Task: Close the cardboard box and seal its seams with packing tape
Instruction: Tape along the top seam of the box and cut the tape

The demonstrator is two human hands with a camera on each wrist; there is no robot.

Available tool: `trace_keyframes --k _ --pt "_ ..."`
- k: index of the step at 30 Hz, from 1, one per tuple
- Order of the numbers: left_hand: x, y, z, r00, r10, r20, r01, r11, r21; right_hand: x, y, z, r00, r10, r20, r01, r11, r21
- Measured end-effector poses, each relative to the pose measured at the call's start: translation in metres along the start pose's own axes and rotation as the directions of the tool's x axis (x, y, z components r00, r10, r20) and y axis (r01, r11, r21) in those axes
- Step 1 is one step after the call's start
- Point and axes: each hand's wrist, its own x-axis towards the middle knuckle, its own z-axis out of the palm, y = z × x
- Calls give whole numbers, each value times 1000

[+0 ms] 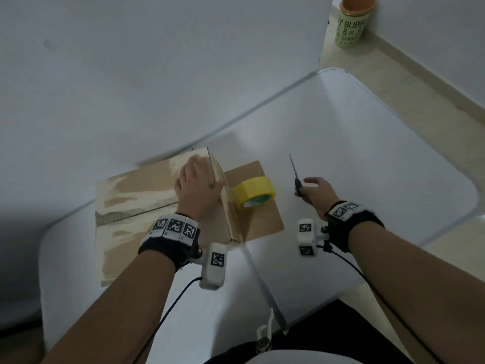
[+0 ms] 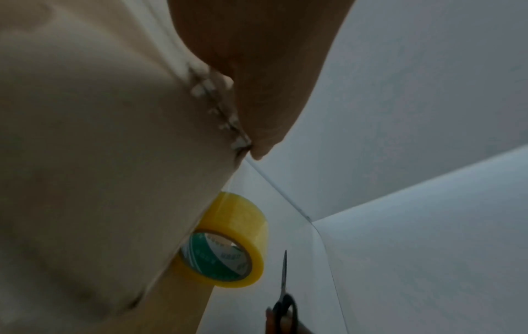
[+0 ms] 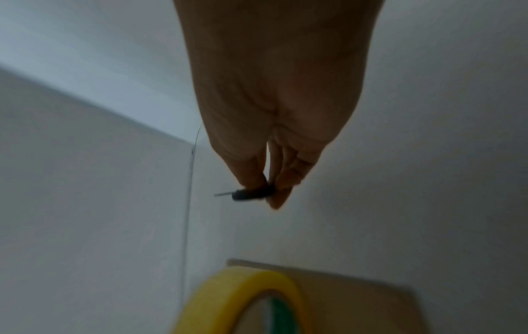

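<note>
While my left hand (image 1: 198, 185) lies flat, fingers straight, on the brown cardboard box (image 1: 136, 206), right fingers (image 3: 281, 178) pinch black-handled scissors (image 1: 296, 177); yellow packing-tape roll (image 1: 254, 196) sits between, touching the box, nearer left.

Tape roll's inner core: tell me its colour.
Green with white print, on the yellow tape roll; clearest in the left wrist view.
</note>
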Motion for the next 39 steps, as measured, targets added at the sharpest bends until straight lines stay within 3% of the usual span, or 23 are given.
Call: trace_keyframes --k 2,4,7,9,11,12,14,16,17,19,23,26,30,33,37,39 --pt "7 3 -9 993 114 -18 -113 992 58 -13 -14 8 990 16 141 -47 974 221" --pt "17 7 -17 979 194 68 -200 976 87 -26 -27 13 960 6 280 -91 952 294" --pt "25 12 -28 941 171 291 -223 963 154 -45 -40 19 870 43 491 -173 960 222" --pt "27 14 -30 924 149 352 -220 961 170 -58 -43 21 790 137 597 -270 953 139" --pt "26 14 -29 922 157 355 -221 964 149 -68 -42 23 756 176 630 -287 955 79" --pt "26 13 -29 923 160 350 -220 966 138 -71 -39 24 774 172 609 -271 960 74" --pt "24 11 -27 927 166 338 -216 970 115 -71 -31 27 870 106 482 -186 975 121" --pt "22 10 -25 932 170 320 -210 973 96 -66 -22 28 965 -30 260 19 999 46" --pt "20 9 -24 934 171 312 -209 974 92 -61 -19 29 983 -117 138 127 990 -67" --pt "19 8 -23 938 180 297 -213 973 86 -51 -18 31 959 -285 2 275 924 -265" --pt "18 7 -22 935 188 301 -217 974 67 -30 -26 44 839 -497 221 534 678 -504" --pt "19 5 -21 936 182 302 -202 979 35 -19 -39 56 836 -398 378 546 546 -635" --pt "19 7 -19 940 154 305 -168 986 21 -13 -45 64 801 -221 556 591 441 -676" --pt "19 9 -19 945 135 297 -147 989 20 -13 -42 67 781 -240 576 624 340 -704" --pt "17 8 -17 950 110 292 -117 993 7 -12 -42 71 749 -280 601 640 70 -765" --pt "17 7 -17 949 103 297 -109 994 2 -13 -41 72 725 -335 601 642 13 -767"
